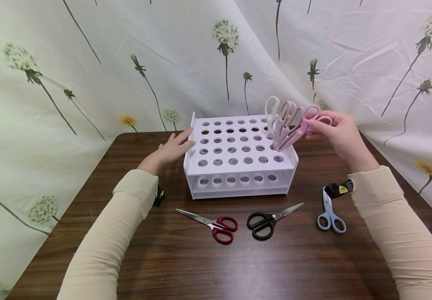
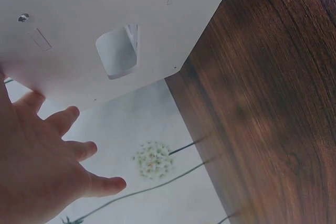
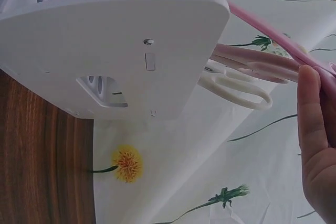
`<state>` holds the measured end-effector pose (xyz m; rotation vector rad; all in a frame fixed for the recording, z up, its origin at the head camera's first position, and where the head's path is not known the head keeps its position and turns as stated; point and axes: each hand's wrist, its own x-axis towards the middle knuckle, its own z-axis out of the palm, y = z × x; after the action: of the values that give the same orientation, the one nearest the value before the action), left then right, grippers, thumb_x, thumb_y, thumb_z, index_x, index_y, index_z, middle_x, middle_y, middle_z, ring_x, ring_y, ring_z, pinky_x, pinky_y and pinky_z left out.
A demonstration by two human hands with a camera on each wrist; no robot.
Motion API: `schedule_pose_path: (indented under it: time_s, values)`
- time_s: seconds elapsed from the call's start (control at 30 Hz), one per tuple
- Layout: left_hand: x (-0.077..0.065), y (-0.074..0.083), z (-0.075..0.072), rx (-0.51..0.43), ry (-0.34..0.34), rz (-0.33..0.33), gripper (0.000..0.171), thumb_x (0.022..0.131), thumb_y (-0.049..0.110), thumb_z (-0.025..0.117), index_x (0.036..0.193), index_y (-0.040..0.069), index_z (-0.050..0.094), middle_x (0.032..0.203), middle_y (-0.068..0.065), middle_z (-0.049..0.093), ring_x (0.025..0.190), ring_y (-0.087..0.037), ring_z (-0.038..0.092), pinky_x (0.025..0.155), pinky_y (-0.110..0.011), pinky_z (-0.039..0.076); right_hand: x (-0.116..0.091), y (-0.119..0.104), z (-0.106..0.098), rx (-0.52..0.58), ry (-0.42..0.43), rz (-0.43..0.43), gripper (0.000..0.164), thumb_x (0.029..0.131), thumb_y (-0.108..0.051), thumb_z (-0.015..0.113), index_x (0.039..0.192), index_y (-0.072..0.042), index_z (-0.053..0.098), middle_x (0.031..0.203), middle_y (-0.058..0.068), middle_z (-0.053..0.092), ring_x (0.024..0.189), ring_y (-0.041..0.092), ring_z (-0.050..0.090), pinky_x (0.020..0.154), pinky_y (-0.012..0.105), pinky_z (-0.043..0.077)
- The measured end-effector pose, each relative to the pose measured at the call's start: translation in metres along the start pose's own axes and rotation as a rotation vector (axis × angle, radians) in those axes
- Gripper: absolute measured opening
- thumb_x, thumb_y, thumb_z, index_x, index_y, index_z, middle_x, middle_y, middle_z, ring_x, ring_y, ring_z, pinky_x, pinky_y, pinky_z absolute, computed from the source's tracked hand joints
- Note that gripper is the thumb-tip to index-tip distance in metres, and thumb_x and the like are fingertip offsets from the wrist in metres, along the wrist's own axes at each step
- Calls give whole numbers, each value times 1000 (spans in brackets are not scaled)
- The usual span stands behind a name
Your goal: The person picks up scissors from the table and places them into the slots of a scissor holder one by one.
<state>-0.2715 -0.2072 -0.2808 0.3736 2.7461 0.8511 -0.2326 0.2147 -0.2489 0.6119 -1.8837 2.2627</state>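
My right hand (image 1: 337, 133) pinches pink scissors (image 1: 299, 132) by the handles, thumb in front. Their blades slant down and left over the right end of a white rack (image 1: 238, 167) with rows of round holes. Pale pink scissors (image 1: 283, 127) and white scissors (image 1: 271, 125) stand handles up in holes just behind; the right wrist view shows the white handle loop (image 3: 241, 102) beyond the rack's end panel (image 3: 184, 30). At the rack's left side, my left hand (image 1: 172, 148) has spread fingers, fingertips right at the panel's edge.
On the brown table (image 1: 156, 258) before the rack lie red-handled scissors (image 1: 223, 229) and black-handled scissors (image 1: 262, 225). Blue scissors (image 1: 328, 214) lie near the right forearm. Behind the table hangs a white cloth (image 1: 189, 62) printed with dandelions.
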Motion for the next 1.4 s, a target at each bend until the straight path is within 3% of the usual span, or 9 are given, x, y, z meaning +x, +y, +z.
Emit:
schedule_pose_path:
  time_s: [0.27, 0.67, 1.0, 1.23, 1.4]
  values:
    - [0, 0, 0, -1, 0, 5, 60, 97, 47, 29, 149, 30, 3, 153, -1, 4, 136, -33, -14, 98, -61, -12, -3, 2, 0, -64, -43, 10, 9, 84, 9, 61, 87, 4, 69, 79, 12, 66, 65, 19, 66, 63, 30, 53]
    - [0, -1, 0, 6, 7, 8, 61, 97, 48, 29, 149, 29, 4, 153, -1, 6, 136, -32, -13, 99, -62, -11, -9, 2, -2, -231, -57, 96, 11, 87, -2, 62, 96, -2, 69, 83, 9, 66, 68, 18, 65, 65, 28, 53]
    - [-1, 0, 1, -4, 10, 2, 61, 97, 48, 30, 150, 28, 6, 153, 0, 6, 136, -30, -13, 99, -61, -10, -10, 5, -2, -297, -101, 101, 10, 88, -4, 62, 95, -2, 67, 81, 8, 68, 71, 17, 67, 67, 28, 52]
    - [0, 0, 0, -10, 6, 0, 61, 97, 47, 30, 149, 28, 5, 153, 0, 6, 136, -30, -15, 99, -61, -12, -10, 7, 1, -261, -135, 74, 12, 87, 1, 61, 96, 0, 68, 81, 8, 69, 72, 15, 67, 65, 29, 53]
    - [0, 0, 0, -3, 6, -7, 60, 97, 47, 30, 149, 30, 5, 153, 0, 6, 136, -30, -14, 99, -61, -11, -10, 12, 2, -301, -134, 69, 11, 87, 2, 61, 94, -2, 68, 80, 6, 69, 71, 14, 67, 63, 29, 53]
